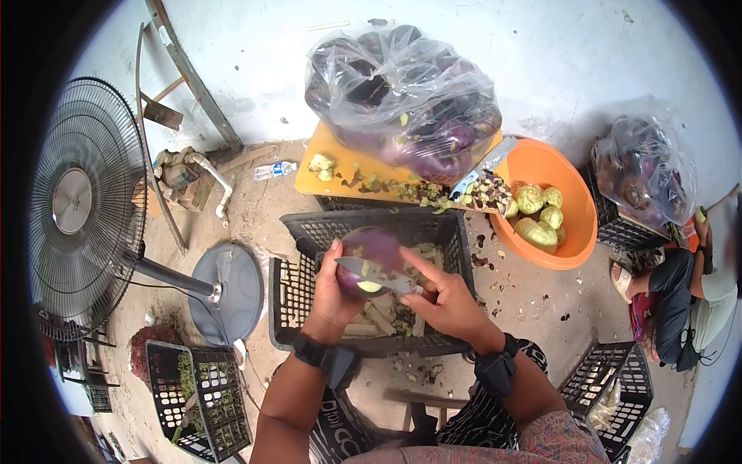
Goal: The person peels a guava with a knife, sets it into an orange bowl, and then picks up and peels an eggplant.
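Observation:
Over the black crate (371, 349), my left hand (332, 298) is closed around the lower left side of a round purple vegetable (375, 246), which looks like a kohlrabi. A pale green cut patch shows low on its skin. My right hand (448, 298) grips a knife (379, 273), its handle mostly hidden by the fingers. The blade lies across the front of the kohlrabi, tip toward my left hand. My right index finger stretches along the kohlrabi's right side. Below, pale and dark peelings (402, 317) lie in the crate.
Behind the crate, a yellow board (309, 182) bears a clear bag (402, 93) of purple vegetables, scraps and a cleaver (483, 166). An orange basin (576, 232) holds peeled pieces. A fan (77, 205) stands left; another person (680, 286) sits right. Crates (197, 394) flank my legs.

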A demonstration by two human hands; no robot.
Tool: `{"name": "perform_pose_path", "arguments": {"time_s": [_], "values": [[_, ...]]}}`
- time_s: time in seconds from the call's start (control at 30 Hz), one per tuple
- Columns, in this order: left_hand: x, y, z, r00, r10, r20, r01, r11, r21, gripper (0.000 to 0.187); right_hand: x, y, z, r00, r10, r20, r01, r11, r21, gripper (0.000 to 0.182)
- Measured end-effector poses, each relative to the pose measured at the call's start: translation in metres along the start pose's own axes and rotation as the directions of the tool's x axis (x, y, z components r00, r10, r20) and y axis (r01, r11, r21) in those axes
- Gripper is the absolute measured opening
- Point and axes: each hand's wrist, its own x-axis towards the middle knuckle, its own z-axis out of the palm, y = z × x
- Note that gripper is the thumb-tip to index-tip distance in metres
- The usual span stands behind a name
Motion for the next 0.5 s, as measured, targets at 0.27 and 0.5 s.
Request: {"name": "perform_pose_path", "arguments": {"time_s": [0.27,0.5], "values": [[-0.0033,-0.0002,0.0065,0.996,0.045,0.073,-0.042,0.998,-0.05,0.049,0.0,-0.0066,0.0048,0.999,0.033,-0.021,-0.032,0.999,0.041,0.078],[-0.0053,0.0028,0.0069,0.994,0.044,0.099,-0.04,0.998,-0.043,0.049,-0.0005,-0.0071,0.0041,0.999,0.045,-0.005,-0.045,0.996,0.079,0.077]]}}
